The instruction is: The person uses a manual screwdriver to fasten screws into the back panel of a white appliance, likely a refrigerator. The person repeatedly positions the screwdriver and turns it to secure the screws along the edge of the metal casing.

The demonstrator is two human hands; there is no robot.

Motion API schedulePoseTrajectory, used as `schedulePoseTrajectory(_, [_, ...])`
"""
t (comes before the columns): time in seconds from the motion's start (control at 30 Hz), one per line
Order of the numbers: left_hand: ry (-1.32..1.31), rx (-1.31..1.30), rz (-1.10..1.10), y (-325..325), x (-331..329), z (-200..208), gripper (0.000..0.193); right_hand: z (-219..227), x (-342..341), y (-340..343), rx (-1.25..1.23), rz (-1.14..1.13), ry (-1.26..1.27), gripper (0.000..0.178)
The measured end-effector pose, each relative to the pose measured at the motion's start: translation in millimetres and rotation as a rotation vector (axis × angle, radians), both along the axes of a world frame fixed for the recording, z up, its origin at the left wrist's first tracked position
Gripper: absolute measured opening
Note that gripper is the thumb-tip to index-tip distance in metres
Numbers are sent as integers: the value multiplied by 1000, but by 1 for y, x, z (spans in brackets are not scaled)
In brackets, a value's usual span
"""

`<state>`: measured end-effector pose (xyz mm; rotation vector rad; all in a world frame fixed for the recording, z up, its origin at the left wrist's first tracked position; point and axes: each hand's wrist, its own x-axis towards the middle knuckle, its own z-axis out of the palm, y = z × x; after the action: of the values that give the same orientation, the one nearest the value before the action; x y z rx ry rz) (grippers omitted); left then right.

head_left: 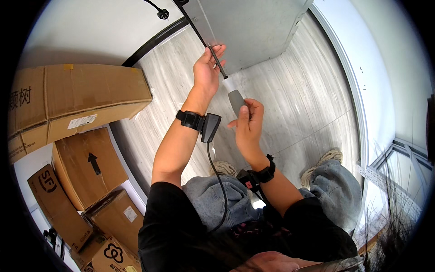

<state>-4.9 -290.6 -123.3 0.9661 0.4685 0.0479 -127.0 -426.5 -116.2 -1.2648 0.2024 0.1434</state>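
Note:
A screwdriver (236, 102) with a grey and white handle and a long dark shaft slants up to a grey metal panel (258, 29). My right hand (250, 129) is closed on the butt end of the handle, thumb and fingers pinching it. Farther up, my left hand (207, 75) steadies the shaft close to its tip, with the thumb on one side and the fingers on the other, near the panel's lower left edge. Whatever the tip meets there is too small to make out.
Cardboard boxes (95, 97) are stacked at the left. A black plug (163, 14) hangs on a cord at the top. Black wrist devices (210, 128) sit on both wrists, with a cable (222, 190) trailing from the left one. A white frame (349, 81) borders the floor at the right.

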Motion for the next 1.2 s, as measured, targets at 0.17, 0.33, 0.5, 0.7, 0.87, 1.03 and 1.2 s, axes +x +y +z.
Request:
schedulePoseTrajectory(0.17, [-4,128,-10,-1,0,0,37,0,-2,4,-57,-30,-36,40])
schedulePoseTrajectory(0.33, [-19,282,-25,1,0,0,38,2,3,-10,49,49,159,42])
schedulePoseTrajectory(0.5, [-55,328,-10,-1,1,-2,36,-22,-3,-1,-128,32,-94,42])
schedulePoseTrajectory(0.7, [-86,317,-13,2,0,-3,33,8,1,-5,7,117,160,43])
schedulePoseTrajectory(0.87, [-103,323,-21,2,1,-6,31,5,-2,3,16,26,140,37])
schedulePoseTrajectory(1.03, [-93,297,-13,2,0,-4,31,0,5,-10,178,181,308,39])
schedulePoseTrajectory(1.2, [-104,295,-11,2,1,-6,32,2,5,4,87,5,206,37])
